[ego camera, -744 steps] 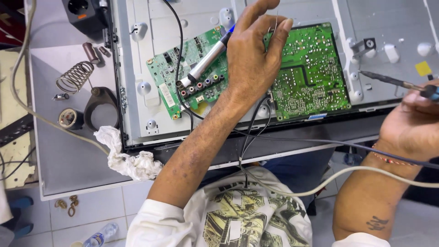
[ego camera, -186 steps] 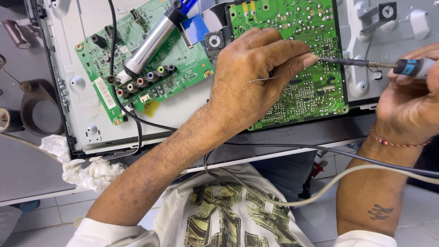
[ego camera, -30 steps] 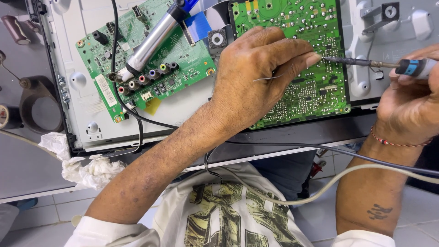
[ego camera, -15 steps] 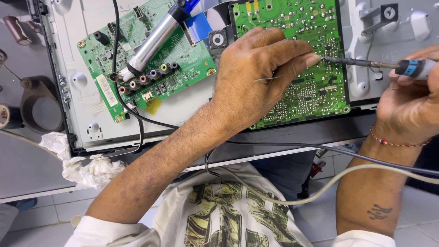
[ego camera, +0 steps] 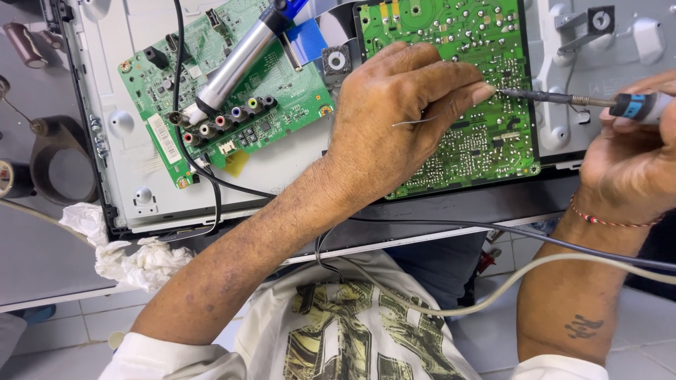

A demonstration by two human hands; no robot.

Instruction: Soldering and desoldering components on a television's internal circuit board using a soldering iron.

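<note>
Right hand [ego camera: 623,151] clamped on soldering iron [ego camera: 563,100], left hand [ego camera: 401,116] pinching solder wire [ego camera: 415,122] over green board [ego camera: 486,134]

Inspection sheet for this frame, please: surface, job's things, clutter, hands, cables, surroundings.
Surface: grey workbench carrying an opened metal chassis.
Job's things: large green circuit board, solder side up; soldering iron with its tip on that board; thin solder wire at the left hand.
Clutter: smaller green board with coloured jacks; silver cylindrical tool lying across it; crumpled white rag; tape roll.
Hands: left hand rests on the large board, fingertips by the iron tip; right hand grips the iron's handle.
Cables: black cable over the chassis edge; grey cord across the lap.
Surroundings: tiled floor.
</note>
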